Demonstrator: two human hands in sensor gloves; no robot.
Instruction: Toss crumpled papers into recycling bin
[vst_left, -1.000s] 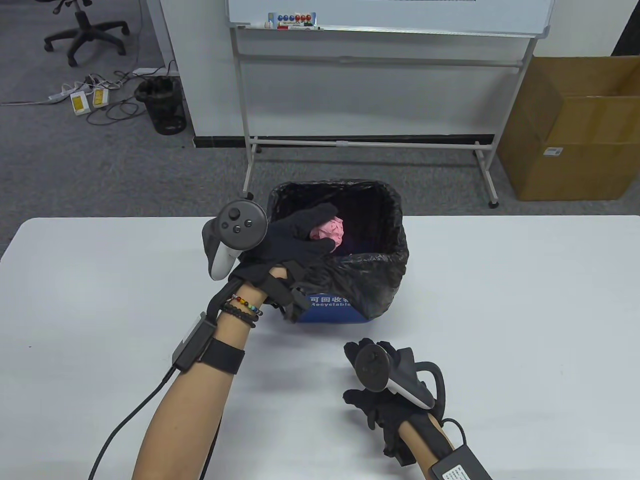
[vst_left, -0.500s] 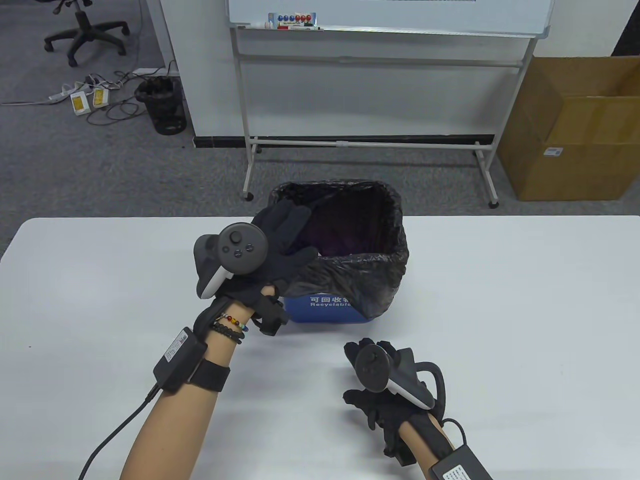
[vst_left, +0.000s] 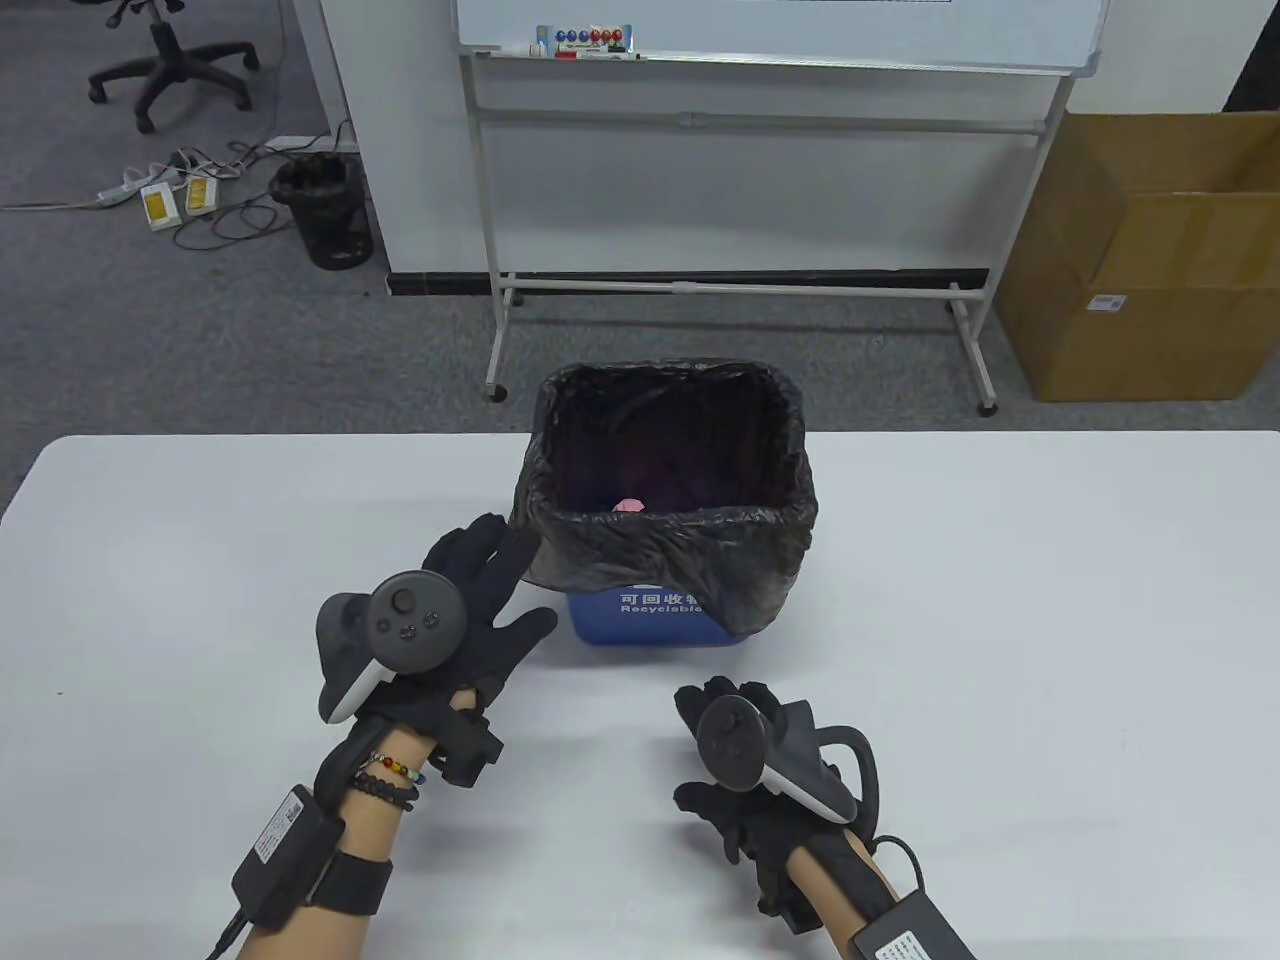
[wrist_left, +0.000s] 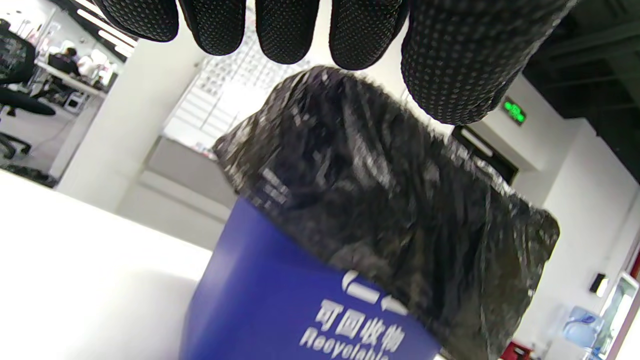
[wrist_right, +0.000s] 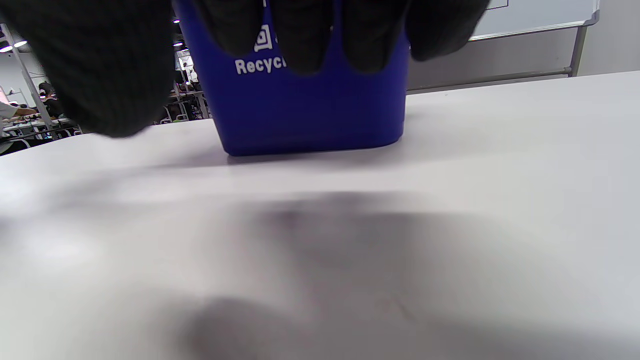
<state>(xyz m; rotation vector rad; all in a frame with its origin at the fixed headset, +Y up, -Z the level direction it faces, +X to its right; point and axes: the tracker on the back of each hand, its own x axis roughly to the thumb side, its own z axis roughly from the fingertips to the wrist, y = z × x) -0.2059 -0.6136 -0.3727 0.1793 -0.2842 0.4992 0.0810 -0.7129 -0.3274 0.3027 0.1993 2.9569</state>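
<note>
**Inventory: recycling bin station, white table**

1. Blue plastic recycling bin (vst_left: 650, 620) with white "Recyclable" lettering, lined with a crinkled black plastic bag (vst_left: 670, 545) folded over its rim. Stands at the centre of the table, toward the far edge.

2. Pink crumpled paper (vst_left: 628, 505). Lies inside the bin; only a small pink patch shows above the near rim of the liner in the table view.

3. Left hand (vst_left: 455, 640), black sensor glove, grey tracker on its back. Placed just left of the bin's near corner, fingers spread and extended, thumb pointing right toward the blue wall. Holds nothing. In the left wrist view the dotted fingertips (wrist_left: 287, 30) hang apart from one another in front of the bag.

4. Right hand (vst_left: 745, 790), black sensor glove, grey and white tracker on its back. Placed near of the bin, slightly right of centre, low to the table. Fingers bent downward; nothing seen in them. Whether they touch the surface cannot be told.

5. White rectangular table (vst_left: 1050, 620). Bears the bin.

6. Background, far side: white rolling whiteboard (vst_left: 780, 35) on a metal frame; brown cardboard box (vst_left: 1160, 270) at far right; black mesh wastebasket (vst_left: 325, 210) at far left on grey carpet.
</note>
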